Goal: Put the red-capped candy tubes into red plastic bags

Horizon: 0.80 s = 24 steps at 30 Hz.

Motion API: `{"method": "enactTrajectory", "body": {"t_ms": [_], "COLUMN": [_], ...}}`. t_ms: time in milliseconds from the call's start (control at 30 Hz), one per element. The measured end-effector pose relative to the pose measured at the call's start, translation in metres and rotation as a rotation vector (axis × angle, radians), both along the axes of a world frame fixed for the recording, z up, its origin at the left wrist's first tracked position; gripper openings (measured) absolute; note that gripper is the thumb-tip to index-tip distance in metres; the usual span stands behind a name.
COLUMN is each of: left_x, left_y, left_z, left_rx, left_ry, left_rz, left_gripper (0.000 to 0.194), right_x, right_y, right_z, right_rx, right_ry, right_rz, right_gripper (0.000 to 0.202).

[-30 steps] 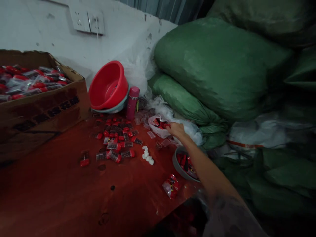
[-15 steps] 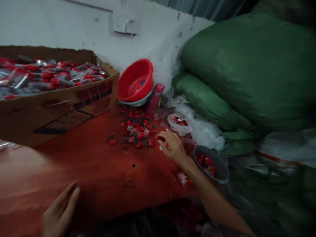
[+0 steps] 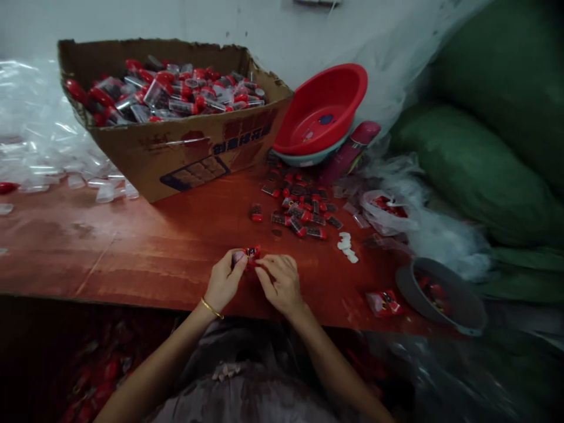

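Observation:
Over the front of the red-brown table, my left hand [image 3: 224, 279] grips a small red printed packet [image 3: 251, 255] with a pale clear part between thumb and fingers. My right hand [image 3: 282, 283] meets the packet's right edge with thumb and fingertips pinched on it. Behind my hands lies a loose pile of small clear tubes with red caps and dark contents [image 3: 304, 212]. One such tube [image 3: 256, 212] sits apart to the left. White flat pieces [image 3: 347, 247] lie right of the pile. Another red packet [image 3: 384, 304] rests near the table's front edge.
A cardboard box [image 3: 189, 144] full of red-capped tubes stands at back left, beside clear plastic cups [image 3: 106, 191]. Further right are a red basin [image 3: 328, 111], a pink bottle [image 3: 352, 150], a plastic bag [image 3: 381, 214], a grey bucket [image 3: 467, 305] and green sacks [image 3: 497, 158].
My view has swung left and down. My right hand has come back from beside the tube pile, and my left hand has moved in; both now meet at the red packet.

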State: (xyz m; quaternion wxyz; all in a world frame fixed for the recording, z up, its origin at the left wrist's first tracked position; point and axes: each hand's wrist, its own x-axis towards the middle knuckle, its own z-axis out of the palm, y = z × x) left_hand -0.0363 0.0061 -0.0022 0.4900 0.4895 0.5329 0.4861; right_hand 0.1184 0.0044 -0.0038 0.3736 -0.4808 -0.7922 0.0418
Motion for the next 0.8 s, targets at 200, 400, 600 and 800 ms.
{"method": "enactTrajectory", "body": {"t_ms": [200, 400, 600, 800], "left_x": [-0.004, 0.002, 0.001, -0.009], "left_y": [-0.010, -0.010, -0.020, -0.007], "left_z": [-0.011, -0.020, -0.027, -0.021], "left_rx": [0.130, 0.251, 0.244, -0.044], "left_ry": [0.234, 0.696, 0.642, -0.295], "left_rz": [0.007, 0.012, -0.003, 0.242], "left_gripper": [0.031, 0.039, 0.038, 0.035], "right_x": [-0.024, -0.029, 0.000, 0.055], "right_y": [0.002, 0.009, 0.044, 0.041], "right_z": [0.001, -0.014, -0.020, -0.016], "right_rx": [-0.138, -0.158, -0.507, -0.527], "right_ry": [0.004, -0.219, -0.336, -0.356], "right_rz": [-0.077, -0.309, -0.642, -0.664], "right_gripper": [0.008, 0.010, 0.024, 0.029]}}
